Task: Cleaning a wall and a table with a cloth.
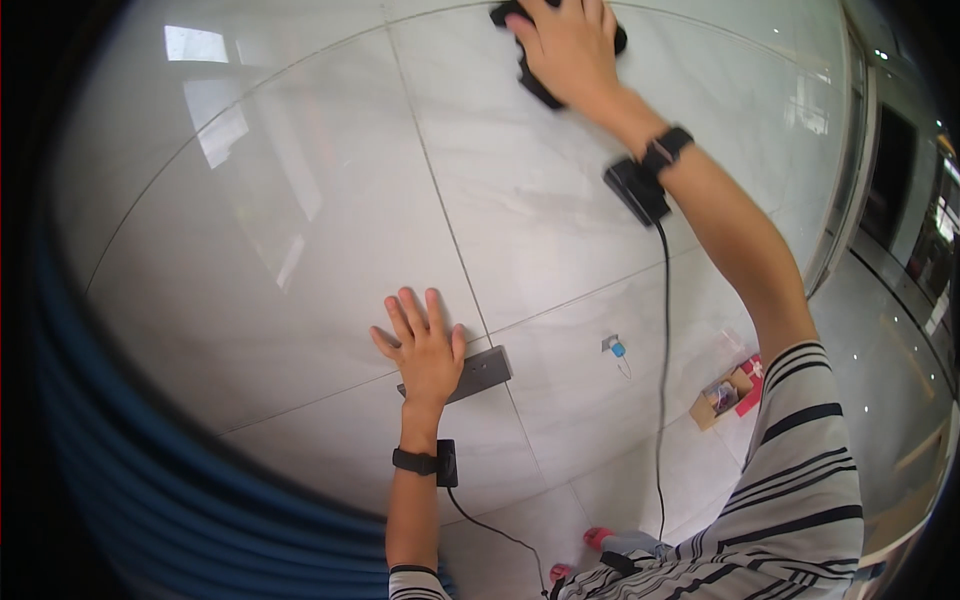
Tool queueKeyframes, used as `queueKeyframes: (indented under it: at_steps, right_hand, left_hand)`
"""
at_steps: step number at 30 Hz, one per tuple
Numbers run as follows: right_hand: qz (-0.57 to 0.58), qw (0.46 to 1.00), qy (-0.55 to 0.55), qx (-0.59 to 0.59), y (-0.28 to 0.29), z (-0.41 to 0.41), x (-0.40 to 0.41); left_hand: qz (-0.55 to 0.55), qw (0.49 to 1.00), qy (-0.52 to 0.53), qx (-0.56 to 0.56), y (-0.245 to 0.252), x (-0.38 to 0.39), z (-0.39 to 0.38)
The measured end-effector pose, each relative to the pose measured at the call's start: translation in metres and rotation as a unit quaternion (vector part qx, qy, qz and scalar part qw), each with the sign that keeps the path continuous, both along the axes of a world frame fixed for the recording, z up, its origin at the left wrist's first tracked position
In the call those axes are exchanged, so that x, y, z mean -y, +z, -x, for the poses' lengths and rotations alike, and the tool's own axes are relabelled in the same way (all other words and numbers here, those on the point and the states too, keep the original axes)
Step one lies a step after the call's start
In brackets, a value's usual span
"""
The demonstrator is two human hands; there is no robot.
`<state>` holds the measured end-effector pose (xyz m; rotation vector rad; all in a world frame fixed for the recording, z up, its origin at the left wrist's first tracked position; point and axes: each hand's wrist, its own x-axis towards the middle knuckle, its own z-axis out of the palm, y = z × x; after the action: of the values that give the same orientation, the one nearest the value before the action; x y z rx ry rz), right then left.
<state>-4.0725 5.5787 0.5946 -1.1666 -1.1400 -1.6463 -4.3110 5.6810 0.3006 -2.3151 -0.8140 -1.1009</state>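
My right hand is raised high at the top of the view, fingers over a black object against the glossy marble-look tiled wall. The hand covers much of that object, and the frame edge cuts it, so its kind is unclear. Lower down, my left hand lies flat towards the wall, fingers spread and pointing up. Behind its thumb side and wrist is a dark grey rectangular bar or panel, partly hidden by the hand. Nothing is gripped in the left hand.
Black wrist straps carry small black boxes with cables. A wall socket holds a blue-and-white plug. On the floor stand an open cardboard box and a red box. A blue curtain hangs at left; a doorway is at right.
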Motion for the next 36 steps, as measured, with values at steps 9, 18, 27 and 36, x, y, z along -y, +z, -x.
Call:
queueKeyframes:
  at_steps: [9,18,27,36]
  right_hand:
    - [0.074,0.993,0.029,0.086,-0.193,0.041,-0.030]
    - [0.217,0.939,-0.028,0.265,-0.301,-0.090,0.046]
    - [0.137,0.973,-0.016,0.184,-0.346,-0.271,0.118]
    - [0.125,0.971,-0.120,-0.164,-0.396,-0.438,0.224]
  left_hand:
    - [-0.005,1.000,-0.003,0.024,-0.001,0.001,-0.005]
    - [0.023,0.990,0.042,0.136,0.015,0.043,-0.028]
    - [-0.066,0.997,-0.030,0.038,0.006,0.127,-0.181]
    - [-0.105,0.990,-0.053,-0.077,-0.044,0.139,-0.320]
